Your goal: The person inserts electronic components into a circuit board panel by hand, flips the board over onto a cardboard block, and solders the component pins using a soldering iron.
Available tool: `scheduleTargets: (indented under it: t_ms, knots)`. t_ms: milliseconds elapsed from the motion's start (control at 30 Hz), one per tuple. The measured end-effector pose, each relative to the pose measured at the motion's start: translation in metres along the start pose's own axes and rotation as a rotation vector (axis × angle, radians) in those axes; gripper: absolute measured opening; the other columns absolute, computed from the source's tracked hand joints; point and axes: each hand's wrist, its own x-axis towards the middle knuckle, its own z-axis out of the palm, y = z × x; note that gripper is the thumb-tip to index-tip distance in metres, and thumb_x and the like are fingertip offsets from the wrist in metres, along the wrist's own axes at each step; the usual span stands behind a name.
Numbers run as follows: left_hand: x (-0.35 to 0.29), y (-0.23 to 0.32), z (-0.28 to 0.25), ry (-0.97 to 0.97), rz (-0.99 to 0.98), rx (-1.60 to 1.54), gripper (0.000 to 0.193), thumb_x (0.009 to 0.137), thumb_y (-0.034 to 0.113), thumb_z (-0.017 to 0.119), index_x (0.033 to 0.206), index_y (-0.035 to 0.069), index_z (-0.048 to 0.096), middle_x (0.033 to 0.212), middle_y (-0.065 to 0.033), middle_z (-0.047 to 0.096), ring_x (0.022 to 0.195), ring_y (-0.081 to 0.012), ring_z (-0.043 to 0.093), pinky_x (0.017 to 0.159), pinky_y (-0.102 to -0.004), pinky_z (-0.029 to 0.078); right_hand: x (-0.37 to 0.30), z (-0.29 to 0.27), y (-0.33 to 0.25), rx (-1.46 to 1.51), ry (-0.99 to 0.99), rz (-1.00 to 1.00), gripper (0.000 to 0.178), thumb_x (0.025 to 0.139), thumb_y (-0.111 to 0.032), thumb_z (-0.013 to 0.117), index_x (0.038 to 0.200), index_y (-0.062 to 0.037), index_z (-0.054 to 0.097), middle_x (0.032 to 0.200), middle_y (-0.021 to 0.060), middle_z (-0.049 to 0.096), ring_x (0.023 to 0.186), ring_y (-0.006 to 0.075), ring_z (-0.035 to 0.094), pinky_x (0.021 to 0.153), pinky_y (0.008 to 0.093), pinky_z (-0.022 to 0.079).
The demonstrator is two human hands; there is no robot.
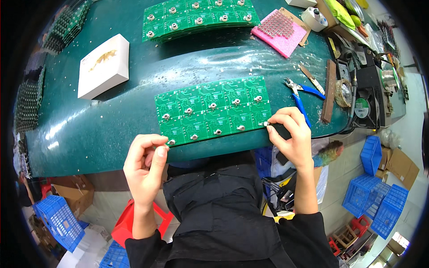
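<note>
A green circuit board panel [210, 111] lies on the table in front of me, with two rows of small silver round-topped components on it. My left hand [147, 163] is closed at the panel's near left corner, thumb and forefinger pinched at its edge beside a silver component [171, 142]. At the near right corner, my right hand [291, 134] pinches a small silver component [266, 124] between thumb and forefinger. That component sits at or just above the board; I cannot tell whether it is seated.
Behind stands a stack of similar panels [201, 22]. Loose round components [279, 24] rest on pink foam [289, 43] at the back right. Blue-handled cutters [299, 96], a knife [313, 78] and a brown bar [328, 91] lie right. A white box [105, 67] is left.
</note>
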Motion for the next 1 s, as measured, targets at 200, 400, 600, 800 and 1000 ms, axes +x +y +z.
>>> scheduleTargets:
  t_ms: [200,400,600,800,1000]
  knots:
    - [0.001,0.002,-0.007,0.107,0.110,0.306,0.030,0.094,0.001,0.048,0.121,-0.003,0.060,0.098,-0.0023,0.051,0.085,-0.0069,0.045,0.069,-0.0187,0.037,0.009,-0.010,-0.008,-0.137,-0.069,-0.099,0.021,0.070,-0.005,0.075,0.089,-0.0080,0.065,0.091,0.0054,0.060,0.087,0.0240,0.057,0.079,0.0343,0.041]
    - [-0.002,-0.002,-0.017,0.226,0.081,0.216,0.034,0.097,0.003,0.043,0.126,-0.004,0.058,0.101,-0.0011,0.049,0.077,-0.0035,0.037,0.063,-0.0167,0.031,0.013,-0.011,-0.012,-0.196,-0.089,-0.136,0.022,0.070,-0.005,0.075,0.089,-0.0081,0.065,0.091,0.0045,0.060,0.088,0.0236,0.058,0.080,0.0350,0.041]
    - [-0.003,-0.010,-0.023,0.344,0.110,0.109,0.032,0.098,0.003,0.044,0.125,-0.005,0.058,0.101,-0.0026,0.051,0.074,-0.0034,0.035,0.062,-0.0174,0.029,0.016,-0.011,-0.016,-0.271,-0.095,-0.195,0.021,0.072,-0.010,0.074,0.091,-0.0096,0.065,0.089,0.0025,0.059,0.087,0.0209,0.059,0.080,0.0357,0.040]
    - [-0.009,-0.019,-0.030,0.357,0.062,0.022,0.031,0.100,0.007,0.045,0.128,-0.002,0.057,0.098,-0.0012,0.052,0.070,-0.0027,0.033,0.060,-0.0178,0.027,0.008,-0.026,-0.009,-0.163,-0.053,0.011,0.030,0.075,-0.009,0.073,0.104,-0.0080,0.065,0.096,0.0074,0.062,0.090,0.0249,0.060,0.080,0.0367,0.045]
    - [0.001,-0.027,-0.036,0.309,0.014,0.396,0.017,0.096,0.005,0.054,0.110,-0.001,0.063,0.087,0.0009,0.051,0.067,-0.0031,0.039,0.057,-0.0188,0.034,-0.011,-0.035,0.023,0.422,0.240,0.531,0.020,0.096,-0.005,0.055,0.113,0.0024,0.062,0.095,0.0062,0.067,0.084,0.0106,0.063,0.076,0.0234,0.050]
